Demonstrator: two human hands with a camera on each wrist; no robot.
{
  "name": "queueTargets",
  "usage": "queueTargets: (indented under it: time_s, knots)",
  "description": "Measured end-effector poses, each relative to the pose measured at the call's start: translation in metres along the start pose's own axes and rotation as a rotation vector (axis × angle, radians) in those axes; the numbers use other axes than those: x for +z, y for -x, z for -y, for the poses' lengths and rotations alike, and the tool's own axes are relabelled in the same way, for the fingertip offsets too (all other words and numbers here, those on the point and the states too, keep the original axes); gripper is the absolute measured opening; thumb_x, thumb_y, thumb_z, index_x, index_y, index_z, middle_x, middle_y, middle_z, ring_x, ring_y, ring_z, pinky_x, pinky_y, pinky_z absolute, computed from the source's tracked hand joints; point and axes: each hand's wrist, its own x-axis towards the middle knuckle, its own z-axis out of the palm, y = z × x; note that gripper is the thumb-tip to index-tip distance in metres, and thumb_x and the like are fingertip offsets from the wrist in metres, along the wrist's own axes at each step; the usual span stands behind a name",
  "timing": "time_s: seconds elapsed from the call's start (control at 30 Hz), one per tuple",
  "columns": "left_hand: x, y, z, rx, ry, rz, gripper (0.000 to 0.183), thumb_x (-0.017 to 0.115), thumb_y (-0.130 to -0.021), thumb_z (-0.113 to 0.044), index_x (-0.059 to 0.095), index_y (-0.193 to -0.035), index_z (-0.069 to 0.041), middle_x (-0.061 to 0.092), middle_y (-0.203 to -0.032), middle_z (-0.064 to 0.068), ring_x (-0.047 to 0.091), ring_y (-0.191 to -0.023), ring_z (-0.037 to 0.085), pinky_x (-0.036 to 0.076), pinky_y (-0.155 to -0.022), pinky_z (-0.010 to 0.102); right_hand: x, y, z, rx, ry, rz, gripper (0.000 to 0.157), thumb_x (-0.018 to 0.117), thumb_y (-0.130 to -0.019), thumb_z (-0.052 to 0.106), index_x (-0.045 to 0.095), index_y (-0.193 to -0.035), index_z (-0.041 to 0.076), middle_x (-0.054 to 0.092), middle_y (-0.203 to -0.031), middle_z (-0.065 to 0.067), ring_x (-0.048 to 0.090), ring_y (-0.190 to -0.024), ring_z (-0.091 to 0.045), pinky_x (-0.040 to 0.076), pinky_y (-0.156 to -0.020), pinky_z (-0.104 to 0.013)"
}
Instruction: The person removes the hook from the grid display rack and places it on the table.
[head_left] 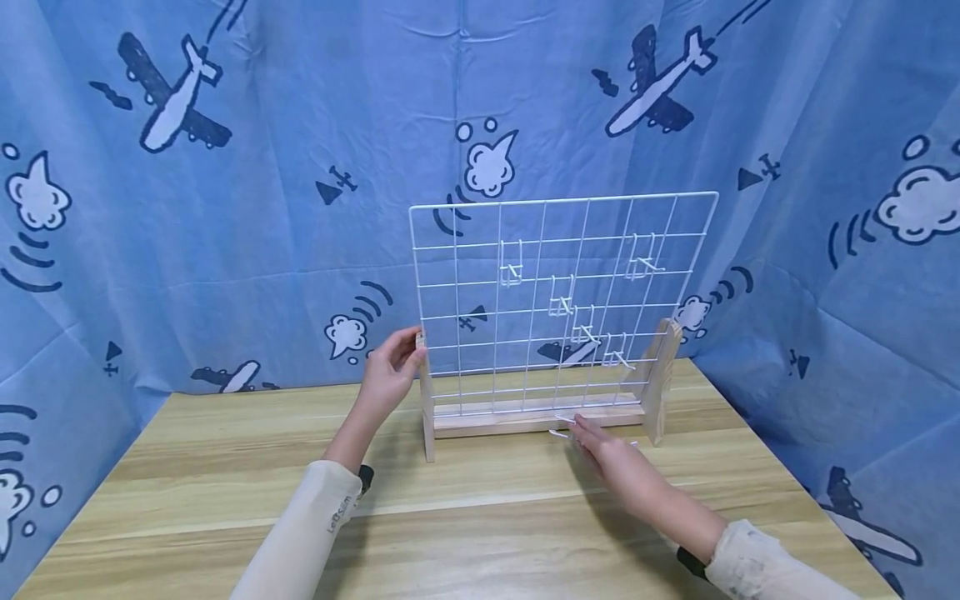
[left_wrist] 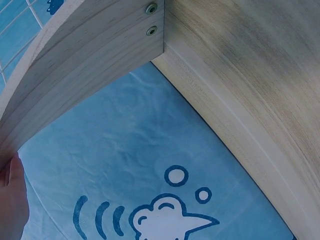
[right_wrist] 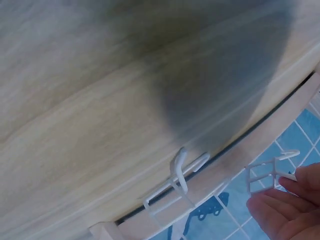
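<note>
A white wire grid rack (head_left: 517, 313) stands upright in a wooden base (head_left: 510, 423). My left hand (head_left: 390, 367) grips the upper end of the left wooden side support (head_left: 427, 408), thumb in front. In the left wrist view, the fingertips (left_wrist: 16, 172) sit at the edge of that support. My right hand (head_left: 611, 458) pinches a small white wire hook (right_wrist: 262, 175) low in front of the base. A second white hook (right_wrist: 176, 182) lies on the table beside the base, mostly hidden behind the right hand in the head view.
Several white hooks hang on the grid, among them one upper-left hook (head_left: 512, 271) and one upper-right hook (head_left: 642, 265). The right wooden support (head_left: 660, 383) holds the other end. Behind the wood-grain table (head_left: 247, 467) hangs a blue airplane-print curtain (head_left: 300, 125).
</note>
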Motion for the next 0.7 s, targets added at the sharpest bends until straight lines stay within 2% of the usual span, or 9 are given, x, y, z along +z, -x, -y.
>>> queueTargets:
  time_s: [0.17,0.43,0.7]
  knots:
    - [0.0002,-0.0003,-0.0011,0.015,0.004,0.002,0.041,0.058,-0.096,-0.005,0.049,-0.134,0.005,0.052,-0.132,0.027,0.052,-0.124,0.032,0.044,-0.104,0.031,0.0027,0.0026,0.0018,0.024,0.032,0.055,0.029,0.064,-0.086,-0.007,0.063,-0.114,-0.011,0.059,-0.122,-0.028,0.063,-0.101,-0.044,0.056,-0.079,-0.046]
    - [-0.0006,0.0015,-0.0013,-0.017,-0.008,0.006,0.041,0.058,-0.096,-0.009,0.05,-0.135,0.002,0.053,-0.133,0.022,0.05,-0.126,0.03,0.043,-0.105,0.032,0.0073,0.0051,0.003,0.077,0.059,0.138,0.03,0.063,-0.088,-0.005,0.063,-0.117,-0.009,0.057,-0.126,-0.027,0.063,-0.1,-0.045,0.057,-0.075,-0.049]
    - [0.0,0.0012,-0.0017,-0.016,-0.008,0.0,0.041,0.058,-0.096,-0.008,0.049,-0.135,0.003,0.053,-0.133,0.024,0.051,-0.125,0.031,0.044,-0.104,0.032,0.0104,0.0047,0.0029,0.048,0.097,0.166,0.031,0.063,-0.086,-0.008,0.063,-0.117,-0.008,0.058,-0.124,-0.028,0.064,-0.096,-0.044,0.058,-0.07,-0.046]
